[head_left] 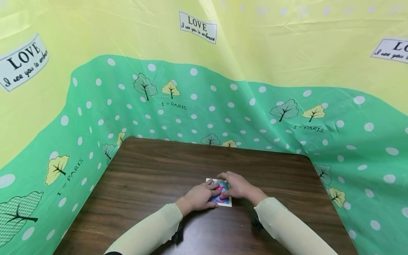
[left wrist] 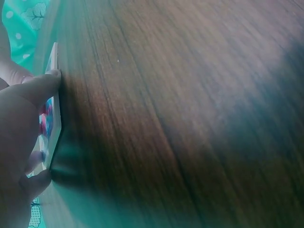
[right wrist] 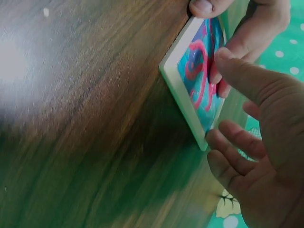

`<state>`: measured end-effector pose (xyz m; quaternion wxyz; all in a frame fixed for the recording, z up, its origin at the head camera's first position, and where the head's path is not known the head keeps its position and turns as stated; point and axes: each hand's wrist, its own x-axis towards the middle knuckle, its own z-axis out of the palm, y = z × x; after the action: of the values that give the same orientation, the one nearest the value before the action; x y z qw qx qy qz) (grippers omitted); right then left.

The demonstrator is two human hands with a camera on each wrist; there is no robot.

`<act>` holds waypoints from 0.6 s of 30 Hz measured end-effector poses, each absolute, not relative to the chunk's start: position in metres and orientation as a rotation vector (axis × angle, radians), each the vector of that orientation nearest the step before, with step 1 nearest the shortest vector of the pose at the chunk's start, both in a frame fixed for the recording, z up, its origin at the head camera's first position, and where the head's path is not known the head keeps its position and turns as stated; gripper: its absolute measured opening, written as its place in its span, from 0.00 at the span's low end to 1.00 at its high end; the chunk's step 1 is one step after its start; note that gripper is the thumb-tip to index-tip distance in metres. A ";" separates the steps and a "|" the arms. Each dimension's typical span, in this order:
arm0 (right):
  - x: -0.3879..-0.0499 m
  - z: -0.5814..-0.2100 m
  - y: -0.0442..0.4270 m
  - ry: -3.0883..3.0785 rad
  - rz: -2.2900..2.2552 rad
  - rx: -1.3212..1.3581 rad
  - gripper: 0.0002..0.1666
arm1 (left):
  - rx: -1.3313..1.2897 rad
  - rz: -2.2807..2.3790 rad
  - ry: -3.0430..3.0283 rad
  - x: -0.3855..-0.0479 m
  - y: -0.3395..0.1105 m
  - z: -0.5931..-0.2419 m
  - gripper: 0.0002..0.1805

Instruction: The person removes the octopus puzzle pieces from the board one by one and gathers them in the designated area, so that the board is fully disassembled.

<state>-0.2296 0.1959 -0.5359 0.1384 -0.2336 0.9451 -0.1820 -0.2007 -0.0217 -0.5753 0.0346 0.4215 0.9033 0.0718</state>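
Observation:
A small, flat square panel with a pale border and a pink design on blue (head_left: 225, 200) (right wrist: 203, 102) lies on the brown table. From its left side my left hand (head_left: 198, 197) (left wrist: 23, 123) reaches over it, the fingers fairly straight on its face and the thumb at its near edge. On the other side is my right hand (head_left: 239, 185) (right wrist: 275, 137); its thumb touches the face and its loosely bent fingers are by the far right edge. My fingers cover part of the picture in the head view.
The wood-grain table (head_left: 153, 159) reaches back to a hanging yellow and green cloth (head_left: 191, 120) printed with dots, trees and lettering. The cloth also stands along the left and right sides. Pale sleeves cover both forearms.

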 end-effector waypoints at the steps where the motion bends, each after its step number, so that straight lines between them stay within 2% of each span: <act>1: -0.229 -0.537 0.195 2.737 -0.529 -0.666 0.42 | 1.295 0.217 2.777 -0.201 -0.022 -0.575 0.36; 8: -0.229 -0.543 0.189 2.796 -0.470 -0.644 0.36 | 1.271 0.196 2.783 -0.200 -0.021 -0.572 0.36; 18: -0.231 -0.546 0.190 2.752 -0.521 -0.578 0.35 | 1.284 0.210 2.787 -0.199 -0.021 -0.571 0.36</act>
<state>-0.2307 0.1895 -0.5456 0.1403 -0.1999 0.9528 -0.1804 -0.1991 -0.0209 -0.5713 0.0330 0.4172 0.9056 0.0682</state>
